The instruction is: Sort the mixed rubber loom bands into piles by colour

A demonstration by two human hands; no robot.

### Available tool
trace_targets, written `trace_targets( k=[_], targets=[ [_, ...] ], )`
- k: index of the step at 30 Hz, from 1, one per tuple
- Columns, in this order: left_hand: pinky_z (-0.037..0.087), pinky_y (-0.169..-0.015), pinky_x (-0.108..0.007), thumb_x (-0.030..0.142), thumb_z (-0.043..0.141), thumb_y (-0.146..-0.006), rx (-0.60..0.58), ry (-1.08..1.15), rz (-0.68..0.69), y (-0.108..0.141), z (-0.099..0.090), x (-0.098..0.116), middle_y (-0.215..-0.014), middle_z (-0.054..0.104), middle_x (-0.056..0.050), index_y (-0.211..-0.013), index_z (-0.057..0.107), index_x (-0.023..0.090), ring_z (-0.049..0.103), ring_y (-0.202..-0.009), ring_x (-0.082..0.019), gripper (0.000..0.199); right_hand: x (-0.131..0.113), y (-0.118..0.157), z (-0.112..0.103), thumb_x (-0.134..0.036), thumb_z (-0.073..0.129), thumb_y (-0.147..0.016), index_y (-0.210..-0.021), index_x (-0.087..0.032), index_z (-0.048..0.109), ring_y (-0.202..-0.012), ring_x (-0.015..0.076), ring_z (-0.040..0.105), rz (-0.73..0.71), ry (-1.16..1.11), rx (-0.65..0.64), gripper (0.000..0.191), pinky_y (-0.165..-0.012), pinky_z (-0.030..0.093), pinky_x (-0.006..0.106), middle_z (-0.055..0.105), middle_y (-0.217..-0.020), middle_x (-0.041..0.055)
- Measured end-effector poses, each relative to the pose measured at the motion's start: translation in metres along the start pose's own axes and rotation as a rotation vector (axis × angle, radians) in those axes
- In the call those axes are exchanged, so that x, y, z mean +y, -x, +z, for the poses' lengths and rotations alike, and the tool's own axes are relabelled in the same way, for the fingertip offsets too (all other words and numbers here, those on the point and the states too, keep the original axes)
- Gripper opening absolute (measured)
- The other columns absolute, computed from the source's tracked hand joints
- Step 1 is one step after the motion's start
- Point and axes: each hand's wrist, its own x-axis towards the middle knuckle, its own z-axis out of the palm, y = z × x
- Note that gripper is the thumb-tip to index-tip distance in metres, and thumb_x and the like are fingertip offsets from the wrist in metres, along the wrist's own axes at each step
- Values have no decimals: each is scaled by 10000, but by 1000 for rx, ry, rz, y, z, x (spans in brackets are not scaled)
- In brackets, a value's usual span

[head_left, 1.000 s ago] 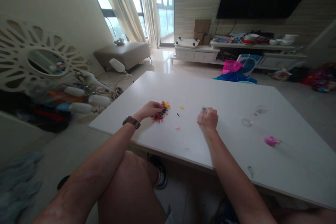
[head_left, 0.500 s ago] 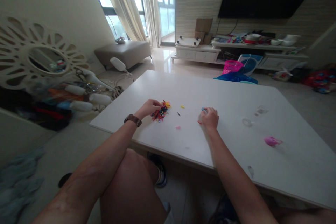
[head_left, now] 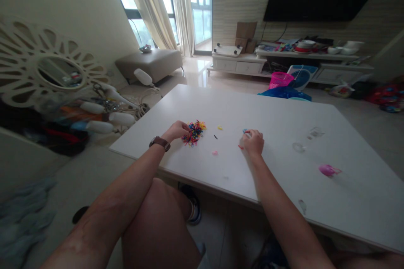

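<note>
A mixed pile of small coloured rubber bands (head_left: 196, 131) lies on the white table (head_left: 271, 193). My left hand (head_left: 179, 130), with a watch on the wrist, is at the pile's left edge, thumb and fingers pinched together; what is between the fingertips is too small to make out. My right hand (head_left: 254, 142) rests on the table with curled fingers, its fingertips at some blue bands (head_left: 245, 130). Beside it lies a red band (head_left: 240, 147). Between the hands are yellow bands (head_left: 220, 127), a black band (head_left: 215, 137) and pink bands (head_left: 215, 153).
Toward the table's right side lie a pink object (head_left: 328, 170), a clear ring-like item (head_left: 298, 147), a clear plastic piece (head_left: 315, 132) and a small clear packet (head_left: 302, 207). Beyond the far edge stands a pink basket (head_left: 280, 80). Lamp parts (head_left: 121, 118) are left of the table.
My left hand has drawn back slightly to the left, showing more of the pile. My right hand stays almost in place, its fingers shifted a little.
</note>
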Motion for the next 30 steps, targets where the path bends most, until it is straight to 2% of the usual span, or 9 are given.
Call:
trace_targets(
  k=[7,13,20,25,30],
  targets=[
    [394,-502,-231,233,708,-557,-15,-15,18,-4,4,-7,-646,685,-39,-774,773,128,569,-582,-147,249,0,0,2,-278,525,-795,-879,-196,736,-1073,287,523,11,1,-37,242,-895,403,409,697,-1126,107],
    [417,-503,-232,195,697,-553,-40,3,-17,-7,9,-6,-567,647,-18,-727,758,138,559,-532,-141,193,0,0,3,-282,519,-797,-929,-182,734,-1055,287,530,2,1,-36,271,-896,407,410,698,-1103,118],
    [395,-492,-223,199,738,-539,19,7,-32,-7,13,-3,-482,585,6,-624,700,156,538,-504,-131,102,0,1,2,-273,527,-785,-881,-201,721,-1035,282,532,-4,16,-23,228,-855,401,393,705,-1083,95],
    [373,-481,-221,221,734,-569,40,-66,-58,-9,14,-5,-498,608,-11,-597,693,161,553,-514,-136,77,-1,1,1,-262,524,-783,-844,-203,703,-1035,283,523,2,10,-27,197,-853,391,395,698,-1059,93],
    [343,-471,-232,243,741,-591,48,-109,-78,-10,13,-6,-482,598,-17,-568,672,160,541,-496,-138,110,-1,1,0,-265,517,-788,-831,-202,690,-1035,282,508,4,4,-40,188,-866,389,395,681,-1051,99]
  ],
)
